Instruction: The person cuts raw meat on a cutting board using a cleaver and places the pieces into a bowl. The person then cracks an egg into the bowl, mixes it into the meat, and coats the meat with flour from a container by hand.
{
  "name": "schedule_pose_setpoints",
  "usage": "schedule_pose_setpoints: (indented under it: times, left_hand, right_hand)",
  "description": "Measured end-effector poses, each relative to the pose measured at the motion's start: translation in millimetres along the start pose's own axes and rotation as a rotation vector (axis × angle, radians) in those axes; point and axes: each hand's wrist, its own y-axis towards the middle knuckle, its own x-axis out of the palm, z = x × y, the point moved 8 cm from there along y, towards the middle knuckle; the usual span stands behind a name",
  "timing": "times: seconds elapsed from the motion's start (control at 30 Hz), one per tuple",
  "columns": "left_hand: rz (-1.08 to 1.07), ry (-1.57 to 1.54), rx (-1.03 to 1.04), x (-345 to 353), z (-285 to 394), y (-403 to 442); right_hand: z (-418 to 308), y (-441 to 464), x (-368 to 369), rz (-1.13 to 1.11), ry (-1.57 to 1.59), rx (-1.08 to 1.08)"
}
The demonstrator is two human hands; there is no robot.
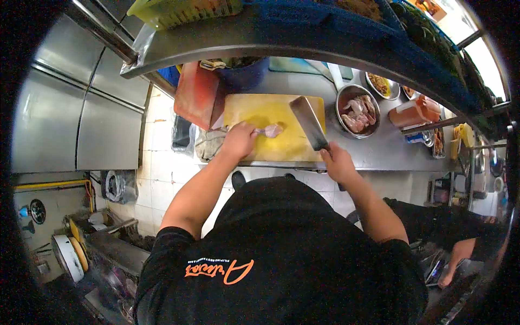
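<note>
A piece of raw chicken [273, 130] lies on the yellow cutting board [287, 154]. The fingers of my left hand [240, 140] are closed round its thin end, at the left part of the board. My right hand [338, 162] grips the handle of a cleaver [309, 122] at the board's right front edge. The cleaver's broad blade slants over the right half of the board, apart from the chicken piece. To the right of the board stands a metal bowl [339, 115] with several raw chicken pieces [358, 115] in it.
A red board [196, 96] and a folded cloth [210, 145] are left of the yellow board. Behind are a blue container [246, 76] and a green board [295, 65]. An orange container [414, 112] stands right. A metal shelf [216, 58] hangs overhead. Another person [455, 233] is at lower right.
</note>
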Motion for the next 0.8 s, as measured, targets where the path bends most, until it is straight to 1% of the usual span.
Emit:
schedule_pose_setpoints:
  times: [0.03, 0.1, 0.13, 0.17, 0.2, 0.3, 0.37, 0.4, 0.47, 0.5, 0.53, 0.57, 0.6, 0.63, 0.67, 0.73, 0.77, 0.8]
  left_hand:
    - [0.000, -0.004, -0.002, 4, -3, 3]
    - [0.095, 0.006, 0.041, 3, -2, 7]
    - [0.092, 0.000, 0.044, 4, -1, 9]
    - [0.059, 0.040, 0.032, 8, -2, 12]
    - [0.027, 0.080, 0.019, 7, 0, 14]
    - [0.017, 0.073, 0.020, -2, 8, 11]
    - [0.050, 0.090, 0.038, 4, 3, 13]
    - [0.082, 0.108, 0.060, 6, 4, 14]
    - [0.083, 0.074, 0.071, 11, 0, 17]
    - [0.085, 0.046, 0.085, 11, -1, 18]
    - [0.084, 0.042, 0.095, 12, -1, 16]
    - [0.048, 0.028, 0.076, 14, -2, 17]
    - [0.015, 0.017, 0.052, 13, -2, 20]
    - [0.030, 0.013, 0.050, 8, 1, 23]
    - [0.053, 0.023, 0.063, 2, 2, 23]
    - [0.045, 0.034, 0.076, 6, 2, 13]
    - [0.085, 0.018, 0.077, 7, 1, 15]
    - [0.125, 0.001, 0.078, 7, 1, 16]
  right_hand:
    - [-4, -7, 3, -0.006, 0.072, 0.049]
    - [-14, -15, 17, -0.024, 0.012, 0.036]
    - [-21, -17, 23, -0.039, -0.043, 0.021]
    - [-18, -14, 33, -0.154, -0.143, 0.115]
    - [-22, -12, 31, -0.153, -0.147, 0.119]
    - [-37, -12, 21, -0.215, -0.236, 0.115]
    - [-70, -20, -18, 0.035, -0.113, -0.026]
    - [-70, -24, -16, 0.031, -0.116, -0.023]
    - [-79, -38, -35, 0.359, 0.117, -0.196]
    - [-73, -29, -19, 0.236, 0.067, -0.116]
    - [-55, -8, 18, -0.090, -0.087, 0.064]
    - [-37, -6, 37, -0.156, -0.188, 0.062]
    - [-38, -5, 41, -0.222, -0.288, 0.056]
    - [-38, -6, 39, -0.265, -0.389, 0.017]
    - [-36, -3, 30, -0.267, -0.397, 0.002]
    - [-66, -14, -14, -0.034, -0.269, -0.075]
    - [-77, -18, -31, 0.107, -0.213, -0.123]
    - [-76, -20, -27, 0.104, -0.213, -0.120]
